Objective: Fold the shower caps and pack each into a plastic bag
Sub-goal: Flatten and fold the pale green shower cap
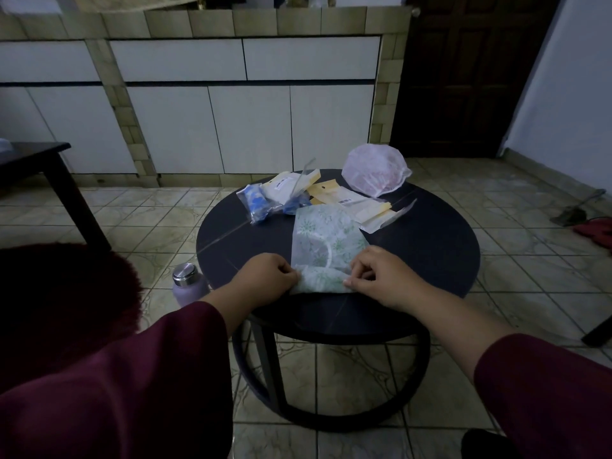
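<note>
A pale green flowered shower cap lies flattened on the round dark table, its near edge rolled over. My left hand pinches the left end of that roll and my right hand pinches the right end. Behind it lie a blue patterned shower cap packed in a clear bag, a second blue bundle and several empty plastic bags with yellow headers. A pink-white shower cap sits puffed up at the table's far right.
A lilac bottle with a steel lid stands on the tiled floor left of the table. A dark bench is at the left, white cabinets behind, a dark door at the far right. Red and grey items lie on the floor at right.
</note>
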